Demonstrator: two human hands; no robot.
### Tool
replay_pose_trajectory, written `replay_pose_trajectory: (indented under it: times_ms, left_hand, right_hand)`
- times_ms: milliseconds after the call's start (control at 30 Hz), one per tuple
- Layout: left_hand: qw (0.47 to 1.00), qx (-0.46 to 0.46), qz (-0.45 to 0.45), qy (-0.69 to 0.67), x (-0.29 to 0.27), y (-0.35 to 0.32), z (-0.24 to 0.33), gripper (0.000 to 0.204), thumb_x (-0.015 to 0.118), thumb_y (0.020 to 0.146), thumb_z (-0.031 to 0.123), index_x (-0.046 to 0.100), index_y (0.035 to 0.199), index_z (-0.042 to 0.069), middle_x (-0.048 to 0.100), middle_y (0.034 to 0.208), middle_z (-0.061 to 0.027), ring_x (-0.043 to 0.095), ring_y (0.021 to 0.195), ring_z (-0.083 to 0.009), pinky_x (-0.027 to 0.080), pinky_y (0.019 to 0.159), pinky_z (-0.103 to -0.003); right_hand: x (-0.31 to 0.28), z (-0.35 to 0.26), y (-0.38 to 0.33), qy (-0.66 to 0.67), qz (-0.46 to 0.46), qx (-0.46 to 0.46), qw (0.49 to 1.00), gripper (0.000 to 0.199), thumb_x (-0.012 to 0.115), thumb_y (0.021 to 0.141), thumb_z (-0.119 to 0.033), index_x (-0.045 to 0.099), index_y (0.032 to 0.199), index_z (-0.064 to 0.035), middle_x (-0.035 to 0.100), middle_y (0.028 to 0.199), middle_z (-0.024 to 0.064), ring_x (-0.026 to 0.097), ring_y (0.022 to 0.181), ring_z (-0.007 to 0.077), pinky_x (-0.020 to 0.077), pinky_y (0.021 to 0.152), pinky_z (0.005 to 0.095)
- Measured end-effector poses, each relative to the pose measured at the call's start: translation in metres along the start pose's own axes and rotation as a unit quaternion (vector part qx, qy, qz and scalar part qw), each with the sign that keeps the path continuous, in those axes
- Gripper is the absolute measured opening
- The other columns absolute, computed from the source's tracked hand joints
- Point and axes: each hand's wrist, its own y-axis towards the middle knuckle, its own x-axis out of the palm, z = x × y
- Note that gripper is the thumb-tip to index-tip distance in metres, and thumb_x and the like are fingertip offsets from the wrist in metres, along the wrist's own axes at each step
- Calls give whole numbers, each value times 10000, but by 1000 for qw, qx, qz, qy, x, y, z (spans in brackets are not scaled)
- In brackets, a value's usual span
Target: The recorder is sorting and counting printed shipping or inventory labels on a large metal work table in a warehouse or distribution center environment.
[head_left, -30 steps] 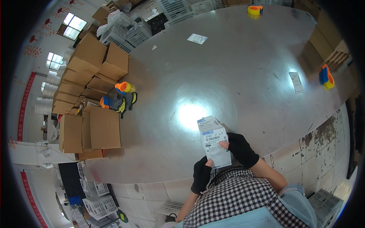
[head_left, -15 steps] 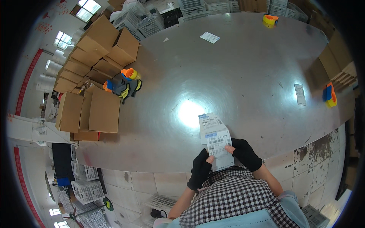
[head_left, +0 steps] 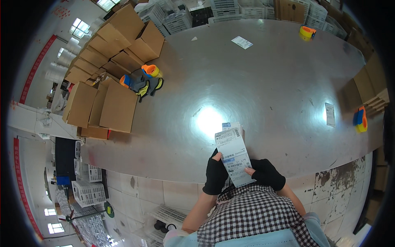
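Head view: both gloved hands grip a strip of printed labels (head_left: 233, 156) over the desk (head_left: 267, 82) edge, left hand (head_left: 215, 175) beside, right hand (head_left: 267, 173) low; strip runs away from the body.

Large grey metal table (head_left: 263, 74) ahead of hands, bright lamp glare (head_left: 210, 119) on top just beyond them. Stacked brown cardboard boxes (head_left: 111, 53) far left-forward, flattened cartons (head_left: 103, 107) on table's left end. More cartons (head_left: 370, 90) at right edge. White plastic crates (head_left: 230, 10) along far side, further crates (head_left: 88, 191) on floor lower left. Pale tiled floor (head_left: 156, 193) beneath hands, worn and stained at right (head_left: 349, 185). Bright windows (head_left: 80, 29) upper left, red stripe (head_left: 35, 61) on wall.
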Motion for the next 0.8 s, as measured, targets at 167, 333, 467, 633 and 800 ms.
replay_pose_trajectory:
  times_ms: [167, 333, 467, 633, 800]
  left_hand:
    - [999, 18, 7, 39, -4, 7, 3, 400, 317, 897, 243, 449, 1157, -30, 559, 1068, -151, 571, 944, -235, 465, 807, -336]
    - [1000, 2, 15, 22, 4, 11, 7, 412, 354, 880, 241, 424, 1177, -37, 552, 1070, -162, 578, 932, -241, 484, 782, -338]
    - [1000, -4, 0, -18, 2, 19, 7, 436, 384, 864, 233, 399, 1203, -41, 544, 1074, -171, 578, 939, -253, 496, 780, -344]
    - [1000, 3, 11, 13, 12, 20, 12, 400, 363, 867, 242, 452, 1147, -30, 575, 1021, -146, 589, 898, -225, 492, 749, -326]
    - [1000, -1, 8, -2, 7, 22, 9, 399, 398, 857, 251, 460, 1135, -29, 582, 998, -136, 598, 863, -217, 496, 721, -315]
  right_hand:
    - [1, 2, 0, 5, -7, 2, 1000, 341, 555, 840, -205, 565, 1109, 4, 647, 908, 147, 610, 803, 184, 472, 728, 303]
    - [5, 10, -2, 50, -12, -54, 997, 457, 604, 802, -181, 476, 1209, -16, 610, 1025, 166, 594, 936, 235, 464, 821, 343]
    - [6, 15, -5, 25, -13, -82, 996, 623, 630, 750, -133, 342, 1290, -20, 552, 1131, 176, 540, 1053, 260, 423, 897, 379]
    - [8, 18, -5, 6, 0, -92, 996, 643, 616, 738, -107, 314, 1299, -17, 546, 1133, 179, 533, 1063, 263, 417, 904, 387]
    - [10, 18, -6, 7, 7, -92, 996, 640, 613, 738, -95, 317, 1300, -16, 550, 1127, 179, 534, 1059, 263, 414, 907, 385]
